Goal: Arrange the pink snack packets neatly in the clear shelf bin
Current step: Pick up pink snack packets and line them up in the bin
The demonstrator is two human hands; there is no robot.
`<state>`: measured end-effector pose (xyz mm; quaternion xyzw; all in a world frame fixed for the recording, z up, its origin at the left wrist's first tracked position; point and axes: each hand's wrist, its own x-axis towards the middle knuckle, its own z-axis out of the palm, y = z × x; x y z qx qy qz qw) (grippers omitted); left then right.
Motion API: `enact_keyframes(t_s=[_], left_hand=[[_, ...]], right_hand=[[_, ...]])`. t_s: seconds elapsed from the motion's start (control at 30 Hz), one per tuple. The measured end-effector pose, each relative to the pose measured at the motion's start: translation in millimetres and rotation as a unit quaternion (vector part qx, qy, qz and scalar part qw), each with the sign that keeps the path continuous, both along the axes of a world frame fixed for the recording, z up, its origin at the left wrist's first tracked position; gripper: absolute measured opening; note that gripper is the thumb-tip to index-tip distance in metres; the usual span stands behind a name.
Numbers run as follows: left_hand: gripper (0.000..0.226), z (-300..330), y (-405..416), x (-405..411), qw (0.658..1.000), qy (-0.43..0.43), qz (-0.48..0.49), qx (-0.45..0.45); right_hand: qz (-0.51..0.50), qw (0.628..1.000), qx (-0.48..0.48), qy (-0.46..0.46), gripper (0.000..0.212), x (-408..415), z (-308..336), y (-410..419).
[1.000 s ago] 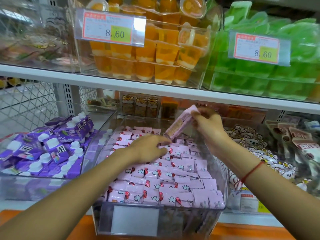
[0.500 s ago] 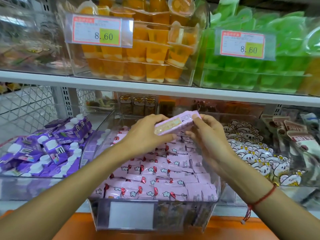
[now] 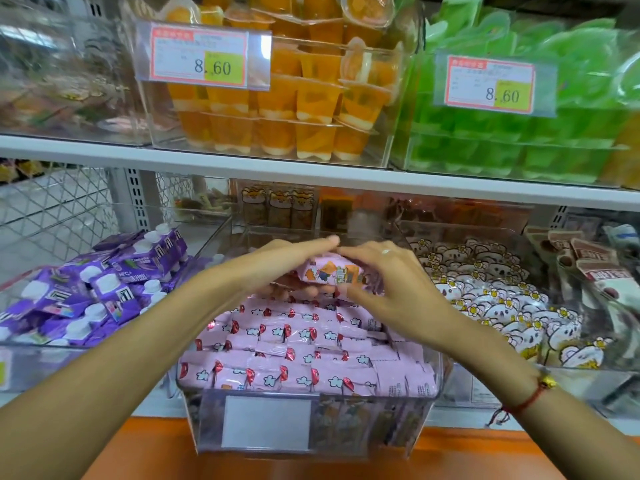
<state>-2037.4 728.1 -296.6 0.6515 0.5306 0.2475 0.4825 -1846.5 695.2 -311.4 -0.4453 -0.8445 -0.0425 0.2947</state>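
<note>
A clear shelf bin (image 3: 207, 420) in the middle of the lower shelf holds several rows of pink snack packets (image 3: 294, 351) lying flat. Above the back rows, one pink packet (image 3: 332, 274) with a printed cartoon face is held between both hands. My left hand (image 3: 277, 265) grips it from the left, fingers stretched over its top and thumb beneath. My right hand (image 3: 391, 289) pinches its right end with curled fingers. The packet hovers just over the pile.
A bin of purple spouted pouches (image 3: 97, 292) stands to the left and a bin of white cartoon packets (image 3: 491, 306) to the right. The upper shelf edge (image 3: 311, 174) runs overhead, with orange jelly cups (image 3: 294, 98) and green cups (image 3: 519, 140) above.
The held packet has come down from an upright tilt to lying flat, printed side up. My left hand left the pile and joined the right hand on it; both lowered toward the back rows.
</note>
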Motion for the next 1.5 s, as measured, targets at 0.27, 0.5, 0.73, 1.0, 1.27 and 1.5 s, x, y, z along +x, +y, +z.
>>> enact_keyframes(t_s=[0.27,0.5,0.73,1.0,1.27,1.5], left_hand=[[0.03,-32.4,13.4,2.6,0.935,0.213,0.063,0.276],[0.051,-41.1,36.6,13.2,0.874,0.369,-0.064,0.309],[0.05,-48.1,41.1,13.8,0.857,0.433,-0.107,0.257],[0.049,-45.9,37.0,12.1,0.859,0.425,-0.102,0.267],[0.049,-44.7,36.0,10.7,0.861,0.42,-0.106,0.265],[0.049,-45.5,34.9,10.4,0.859,0.425,-0.104,0.267]], right_hand=[[0.008,0.926,-0.19,0.328,0.032,7.2,-1.4,14.1],[-0.027,0.87,-0.246,0.426,0.038,15.4,4.3,38.7],[-0.106,0.94,-0.167,0.28,0.049,-10.0,7.5,72.2],[-0.06,0.96,-0.225,0.153,0.054,-22.1,4.9,82.8],[-0.087,0.987,-0.128,-0.052,0.047,-5.8,35.7,92.0],[-0.118,0.986,-0.112,-0.042,0.047,-19.5,27.2,97.2]])
